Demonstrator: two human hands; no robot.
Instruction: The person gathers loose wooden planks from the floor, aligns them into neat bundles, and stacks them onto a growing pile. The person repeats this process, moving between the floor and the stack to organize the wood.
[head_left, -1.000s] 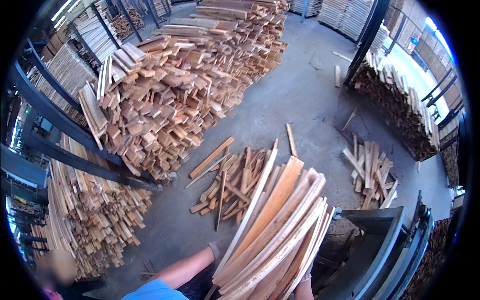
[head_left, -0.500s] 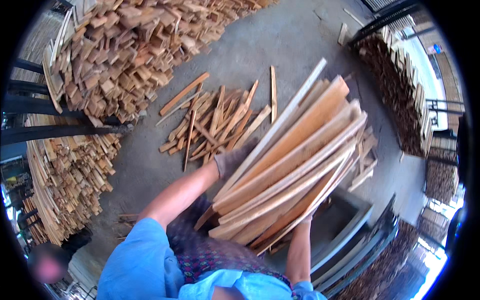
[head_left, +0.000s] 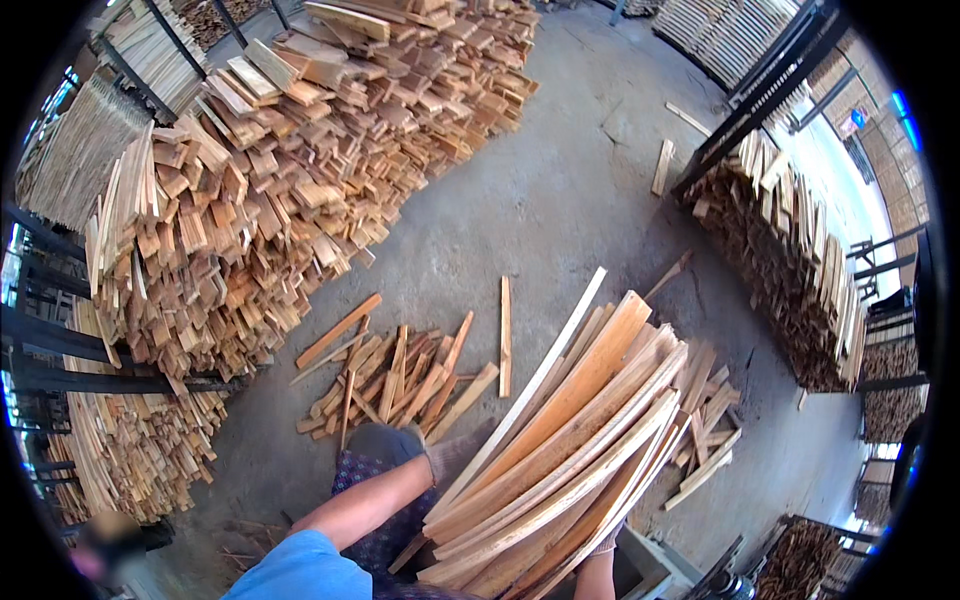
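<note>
A thick bundle of long wooden boards (head_left: 560, 420) leans across my front, its far ends fanned out and a pale narrow strip along its left edge. My left hand (head_left: 462, 458), in a greyish glove, grips the bundle's left side; most of its fingers are hidden by the boards. On the right underside my gloved right hand (head_left: 606, 540) holds the bundle low down, only partly visible. Beyond my left hand a loose heap of wood strips (head_left: 395, 380) lies on the floor. Another heap of short pieces (head_left: 712, 425) lies right of the bundle.
A tall stack of boards (head_left: 270, 210) fills the far left, beside dark metal posts (head_left: 60, 335). Another board stack (head_left: 780, 260) stands at the right. A single strip (head_left: 505, 335) lies on the concrete floor (head_left: 470, 230). A grey metal frame (head_left: 655, 565) is near my right hand. Another person is at the lower left.
The view has tilted up, so the floor heaps and the bundle sit lower in it and more of the far stacks shows. Both hands keep hold of the boards.
</note>
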